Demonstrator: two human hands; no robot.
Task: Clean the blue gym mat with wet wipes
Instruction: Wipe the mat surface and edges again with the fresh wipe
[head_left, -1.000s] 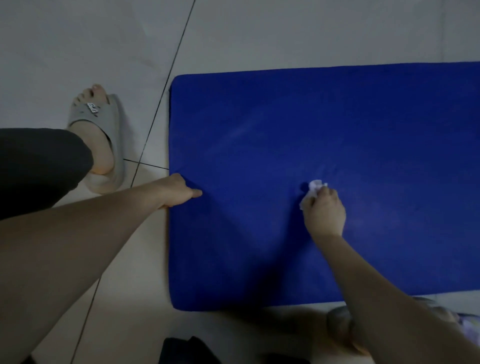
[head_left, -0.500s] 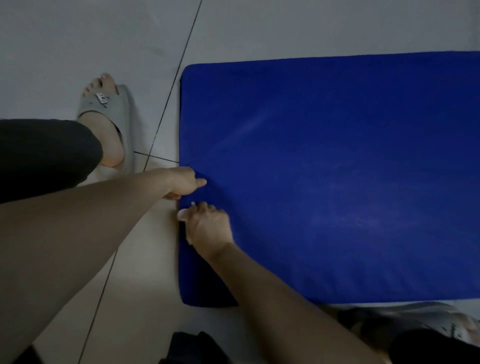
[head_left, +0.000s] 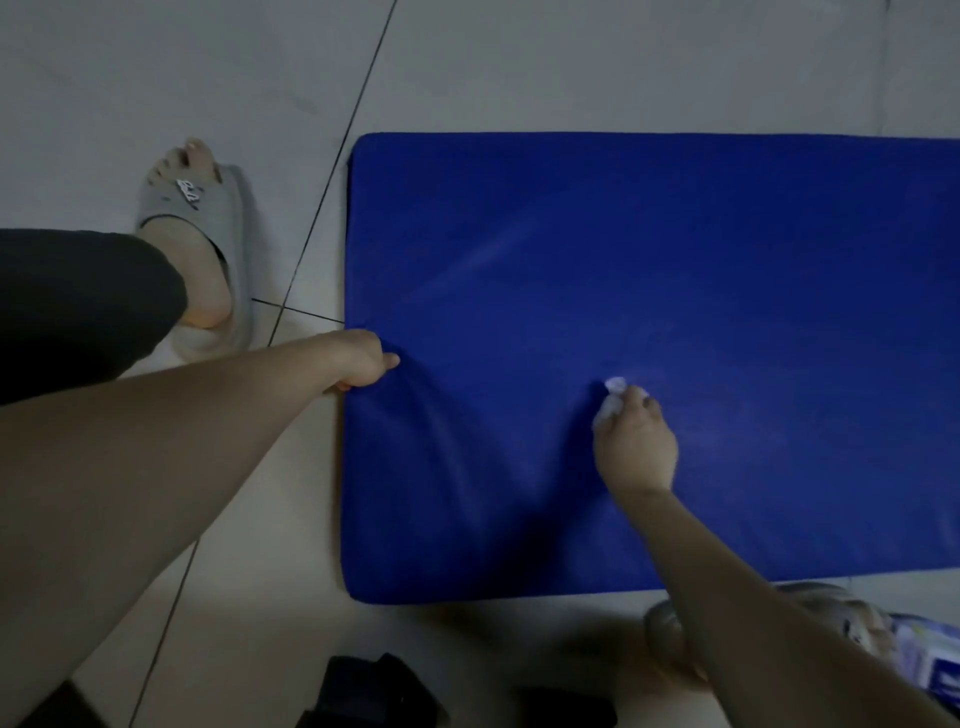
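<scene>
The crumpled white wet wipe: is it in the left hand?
No, the right hand grips the wet wipe on the blue gym mat.

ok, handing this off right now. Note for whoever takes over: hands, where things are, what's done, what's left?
Hands: the left hand grips the blue gym mat at its left edge. The right hand holds a balled wet wipe against the mat top.
Things: the mat lies flat on the tiled floor. A blue-and-white pack, maybe the wipes, sits off its near edge.
Done: faint streaks right of the wipe suggest some wiping.
Left: coverage cannot be told, and the mat runs out of frame rightward.
</scene>
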